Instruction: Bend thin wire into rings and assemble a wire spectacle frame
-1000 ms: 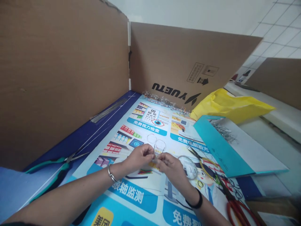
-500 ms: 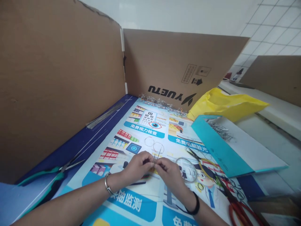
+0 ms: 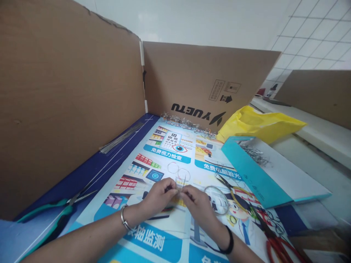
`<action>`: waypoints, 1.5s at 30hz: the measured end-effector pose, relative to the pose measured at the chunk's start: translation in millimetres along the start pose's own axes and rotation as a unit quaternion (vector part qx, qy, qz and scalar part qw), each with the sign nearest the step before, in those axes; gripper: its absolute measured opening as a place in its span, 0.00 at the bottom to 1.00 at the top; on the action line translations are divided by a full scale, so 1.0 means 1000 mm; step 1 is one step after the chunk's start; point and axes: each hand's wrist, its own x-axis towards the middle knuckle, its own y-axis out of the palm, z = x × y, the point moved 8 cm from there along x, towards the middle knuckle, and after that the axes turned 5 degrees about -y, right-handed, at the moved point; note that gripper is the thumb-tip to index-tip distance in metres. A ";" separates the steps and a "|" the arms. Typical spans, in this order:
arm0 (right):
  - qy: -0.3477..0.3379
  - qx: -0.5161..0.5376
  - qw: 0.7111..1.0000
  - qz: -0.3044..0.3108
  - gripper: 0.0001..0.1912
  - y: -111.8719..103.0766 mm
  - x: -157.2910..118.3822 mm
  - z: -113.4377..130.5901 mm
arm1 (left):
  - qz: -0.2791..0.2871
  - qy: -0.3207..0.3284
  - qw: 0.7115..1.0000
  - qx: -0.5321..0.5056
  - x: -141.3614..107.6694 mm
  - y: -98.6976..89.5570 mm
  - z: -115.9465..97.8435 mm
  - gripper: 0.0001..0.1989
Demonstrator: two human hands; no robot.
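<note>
My left hand (image 3: 160, 197) and my right hand (image 3: 199, 204) meet over the middle of the printed sheet (image 3: 189, 215), fingertips pinched almost together. Between them is a thin metal wire (image 3: 184, 182), its two ends sticking up side by side; the fingers hide its lower part. Just beyond the fingertips lie two thin wire rings (image 3: 173, 167). A larger wire coil (image 3: 227, 208) rests right of my right hand. Farther right are small scissors (image 3: 227, 183) with yellowish handles and red-handled scissors (image 3: 270, 233).
Green-handled pliers (image 3: 61, 212) lie at left, near a bundle of straight wires (image 3: 120, 138). Cardboard panels (image 3: 181, 73) stand behind and left. A teal-and-white box (image 3: 257, 182) holding tangled metal pieces (image 3: 253, 153) and a yellow bag (image 3: 257, 124) are at right. Wire pieces (image 3: 186, 122) line the back.
The wire's two upright ends, slanted and close together before, now stand farther apart and nearly parallel. Both hands keep their pinch. The view has shifted slightly.
</note>
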 end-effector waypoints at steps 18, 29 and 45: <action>-0.019 -0.377 0.865 0.331 0.15 0.007 -0.032 0.015 | -0.082 0.022 0.996 0.035 0.012 -0.034 -0.004 0.03; -0.134 -0.334 0.929 0.084 0.10 -0.021 -0.010 0.017 | -0.068 0.137 0.962 0.225 0.007 -0.023 -0.014 0.09; -0.172 -0.334 0.921 0.107 0.11 0.023 0.013 0.012 | -0.009 0.244 0.837 0.489 -0.006 0.009 -0.015 0.07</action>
